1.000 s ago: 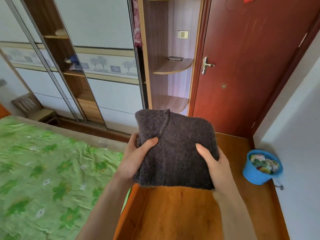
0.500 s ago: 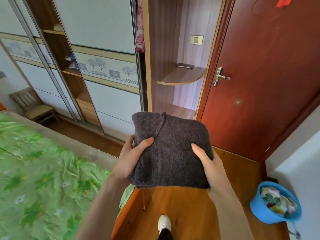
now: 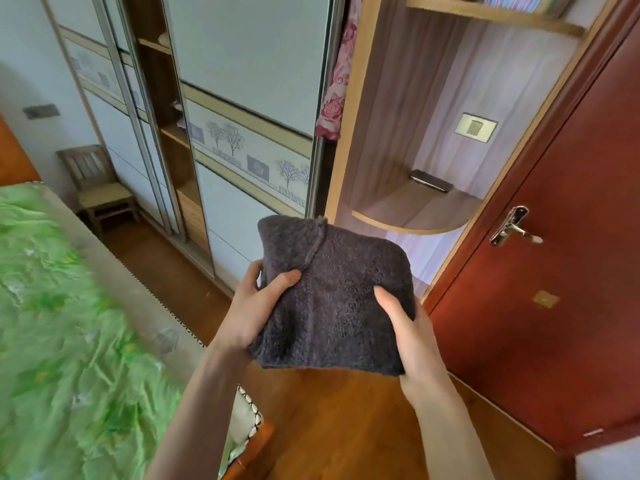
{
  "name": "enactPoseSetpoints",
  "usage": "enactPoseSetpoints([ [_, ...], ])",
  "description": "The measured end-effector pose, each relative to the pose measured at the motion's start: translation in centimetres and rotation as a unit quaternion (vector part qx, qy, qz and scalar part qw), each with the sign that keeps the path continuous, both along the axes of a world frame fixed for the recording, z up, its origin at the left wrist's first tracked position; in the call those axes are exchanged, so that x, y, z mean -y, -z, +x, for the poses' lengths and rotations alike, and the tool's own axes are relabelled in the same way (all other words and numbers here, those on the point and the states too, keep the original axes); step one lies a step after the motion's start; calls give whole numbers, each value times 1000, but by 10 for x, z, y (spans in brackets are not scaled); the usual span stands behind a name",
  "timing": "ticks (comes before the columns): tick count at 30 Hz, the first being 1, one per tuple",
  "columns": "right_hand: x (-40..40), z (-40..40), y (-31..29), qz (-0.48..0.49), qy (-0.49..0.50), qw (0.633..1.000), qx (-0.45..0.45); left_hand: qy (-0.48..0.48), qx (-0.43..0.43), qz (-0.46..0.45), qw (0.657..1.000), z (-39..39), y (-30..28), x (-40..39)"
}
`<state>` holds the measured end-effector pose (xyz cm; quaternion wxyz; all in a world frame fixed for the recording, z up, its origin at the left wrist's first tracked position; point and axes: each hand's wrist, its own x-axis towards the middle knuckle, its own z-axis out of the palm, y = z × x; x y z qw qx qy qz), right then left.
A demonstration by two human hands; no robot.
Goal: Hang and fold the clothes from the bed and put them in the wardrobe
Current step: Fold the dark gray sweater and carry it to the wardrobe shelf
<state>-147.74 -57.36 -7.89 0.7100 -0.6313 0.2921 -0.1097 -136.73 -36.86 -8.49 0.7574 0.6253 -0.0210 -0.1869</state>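
A folded dark grey fuzzy garment (image 3: 339, 299) is held in front of me above the wooden floor. My left hand (image 3: 256, 306) grips its left edge, thumb on top and fingers underneath. My right hand (image 3: 412, 334) grips its right edge the same way. The wardrobe (image 3: 249, 98) with pale sliding doors stands ahead, with an open gap showing wooden shelves (image 3: 166, 91). A pink rose-print cloth (image 3: 337, 81) hangs at the wardrobe's right end. The bed with its green floral sheet (image 3: 62, 323) lies at the left.
Rounded open corner shelves (image 3: 415, 216) stand right of the wardrobe, a dark flat object (image 3: 431, 180) on one. A red-brown door (image 3: 554, 271) with a metal handle (image 3: 512, 230) is at right. A small wooden chair (image 3: 100, 192) sits by the far wall.
I have moved closer to the wardrobe and the view has swung up and left; the blue bucket at right has left the view. Both hands keep the same grip on the garment.
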Motion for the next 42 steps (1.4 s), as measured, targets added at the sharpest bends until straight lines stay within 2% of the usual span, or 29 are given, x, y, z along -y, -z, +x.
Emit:
enactPoseSetpoints([
  [8, 8, 128, 4, 31, -146, 989, 10, -131, -11, -29, 991, 69, 1, -15],
  [13, 6, 217, 13, 65, -239, 968, 27, -206, 7, -30, 978, 122, 6, -30],
  [21, 16, 351, 16, 75, -351, 933, 18, -333, 11, -48, 942, 195, 3, -11],
  [27, -9, 421, 18, 66, -432, 899, 10, -416, 5, -50, 908, 223, -1, -24],
  [34, -67, 504, 11, 49, -485, 873, 22, -488, 10, -65, 870, 280, 4, -62],
  [42, -148, 624, 3, 23, -487, 873, 28, -485, 17, -85, 870, 397, 3, -140],
])
